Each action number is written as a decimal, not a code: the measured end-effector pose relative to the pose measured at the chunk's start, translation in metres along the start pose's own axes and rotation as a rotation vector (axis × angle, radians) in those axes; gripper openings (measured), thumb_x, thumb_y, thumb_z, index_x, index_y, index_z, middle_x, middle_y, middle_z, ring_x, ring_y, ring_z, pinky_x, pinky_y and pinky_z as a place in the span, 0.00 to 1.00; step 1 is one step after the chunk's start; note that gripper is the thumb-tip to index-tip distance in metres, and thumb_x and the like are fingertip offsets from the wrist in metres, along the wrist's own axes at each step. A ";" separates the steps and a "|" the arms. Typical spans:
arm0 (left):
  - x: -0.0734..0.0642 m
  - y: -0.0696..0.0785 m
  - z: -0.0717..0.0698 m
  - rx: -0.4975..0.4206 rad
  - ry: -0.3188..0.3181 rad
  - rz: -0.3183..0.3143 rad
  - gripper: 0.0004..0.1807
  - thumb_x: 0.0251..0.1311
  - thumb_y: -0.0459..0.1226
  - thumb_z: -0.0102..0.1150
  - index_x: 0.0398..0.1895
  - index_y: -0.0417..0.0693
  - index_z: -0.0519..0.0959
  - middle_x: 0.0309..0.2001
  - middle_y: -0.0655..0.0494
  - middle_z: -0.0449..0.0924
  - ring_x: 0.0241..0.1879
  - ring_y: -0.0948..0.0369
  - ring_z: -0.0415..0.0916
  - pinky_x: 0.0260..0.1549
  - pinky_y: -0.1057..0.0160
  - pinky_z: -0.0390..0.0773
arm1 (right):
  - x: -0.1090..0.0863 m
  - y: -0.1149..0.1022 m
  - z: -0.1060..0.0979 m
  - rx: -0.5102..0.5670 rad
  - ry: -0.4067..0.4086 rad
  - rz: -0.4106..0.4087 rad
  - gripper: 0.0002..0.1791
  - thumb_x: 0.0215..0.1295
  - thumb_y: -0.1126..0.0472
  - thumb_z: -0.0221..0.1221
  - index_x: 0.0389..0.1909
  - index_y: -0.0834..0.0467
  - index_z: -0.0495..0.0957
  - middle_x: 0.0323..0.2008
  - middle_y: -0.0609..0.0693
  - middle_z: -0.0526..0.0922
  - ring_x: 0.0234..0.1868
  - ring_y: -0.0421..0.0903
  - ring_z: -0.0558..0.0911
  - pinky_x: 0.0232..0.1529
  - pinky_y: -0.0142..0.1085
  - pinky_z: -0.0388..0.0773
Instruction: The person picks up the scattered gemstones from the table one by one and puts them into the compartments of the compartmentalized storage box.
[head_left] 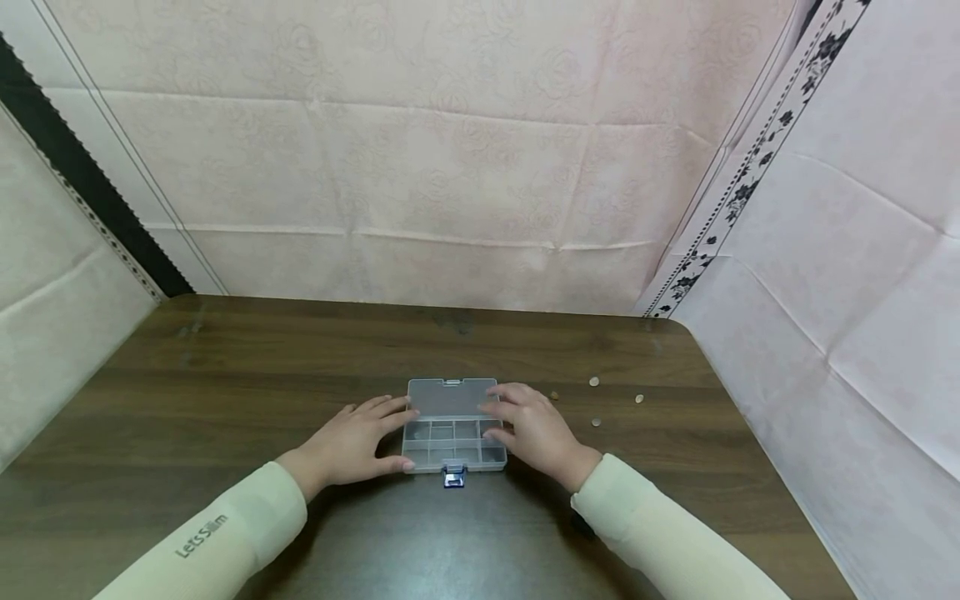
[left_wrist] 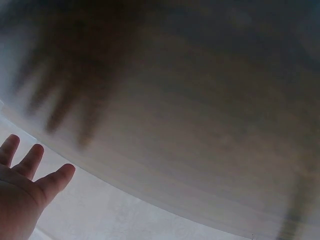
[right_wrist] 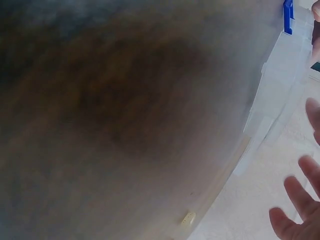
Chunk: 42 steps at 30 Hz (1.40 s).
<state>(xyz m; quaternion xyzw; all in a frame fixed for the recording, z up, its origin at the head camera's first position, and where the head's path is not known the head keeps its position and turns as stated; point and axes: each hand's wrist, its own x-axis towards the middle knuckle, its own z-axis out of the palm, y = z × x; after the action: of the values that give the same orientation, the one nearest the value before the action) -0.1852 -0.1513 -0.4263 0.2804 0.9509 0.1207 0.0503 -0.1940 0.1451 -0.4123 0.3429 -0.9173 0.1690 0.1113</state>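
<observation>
A clear plastic compartment box (head_left: 453,431) lies on the table with its lid raised back and a blue latch (head_left: 453,477) at its front. Small square cells line its middle, and no contents show in them. At the box's left edge is my left hand (head_left: 352,442), fingers spread, thumb and fingertips right at the side. My right hand (head_left: 536,433) hovers over the right edge with loosely bent fingers that overlap the lid and cells. In the right wrist view the box (right_wrist: 280,75) and latch (right_wrist: 288,17) appear beside the right fingers (right_wrist: 300,195).
Several small round button-like pieces lie right of the box, among them a pale one (head_left: 594,382), another pale one (head_left: 639,398) and a greyish one (head_left: 596,422). A brown one (head_left: 554,395) is close behind the right hand. Pale cloth (head_left: 450,167) hangs around the wooden table (head_left: 300,358).
</observation>
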 end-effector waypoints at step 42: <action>0.000 0.001 0.000 -0.022 0.015 -0.006 0.44 0.55 0.70 0.51 0.70 0.57 0.66 0.72 0.52 0.60 0.70 0.44 0.55 0.58 0.29 0.58 | -0.051 0.035 -0.026 0.296 0.148 0.291 0.33 0.51 0.54 0.72 0.60 0.56 0.77 0.62 0.51 0.74 0.63 0.53 0.73 0.58 0.52 0.72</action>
<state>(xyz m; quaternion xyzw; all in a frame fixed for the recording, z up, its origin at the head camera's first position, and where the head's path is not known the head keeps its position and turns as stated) -0.1842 -0.1507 -0.4265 0.2762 0.9507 0.1331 0.0467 -0.1773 0.2098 -0.4124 0.2062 -0.9117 0.3406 0.1011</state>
